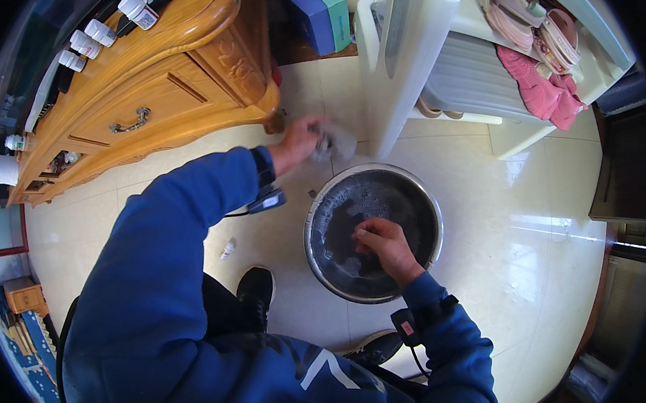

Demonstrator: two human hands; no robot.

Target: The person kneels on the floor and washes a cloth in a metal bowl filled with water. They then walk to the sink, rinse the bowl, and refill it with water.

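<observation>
My left hand point(299, 141) is closed around a greyish cloth point(332, 143), blurred by motion, beside the white plastic rack and beyond the basin. A round metal basin point(311, 245) of dark, sudsy water stands on the tiled floor. Over the water hovers my right hand point(382, 242), its fingers curled and thumb against the index finger; whether anything small lies between them cannot be told. Each wrist wears a black strap with a small cabled device.
A wooden cabinet point(178, 99) with white bottles point(138, 11) stands at left. The white plastic rack point(408, 67) holds pink shoes point(539, 87). A blue box point(310, 18) sits behind. A small bottle point(228, 249) lies on the floor near my shoe point(256, 295).
</observation>
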